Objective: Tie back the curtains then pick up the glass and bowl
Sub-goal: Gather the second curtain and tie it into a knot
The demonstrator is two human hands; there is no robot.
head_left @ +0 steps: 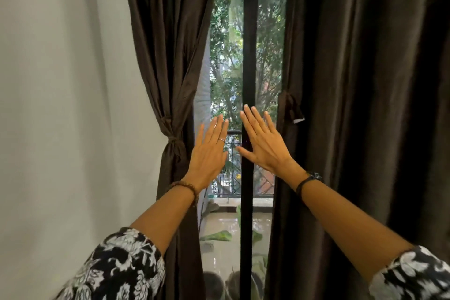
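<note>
White wall [60, 105] on left, dark window frame [249, 56] down the middle w/ trees and a tiled balcony behind the glass. Left curtain [168, 44] gathered and knotted w/ a tie [174, 140]. Right curtain [353, 105] hangs loose; its tie [291, 107] dangles at the inner edge. Left hand [209, 156] & right hand [264, 144] raised side by side in the gap, fingers straight, holding nothing, close but apart. No glass or bowl in view.
</note>
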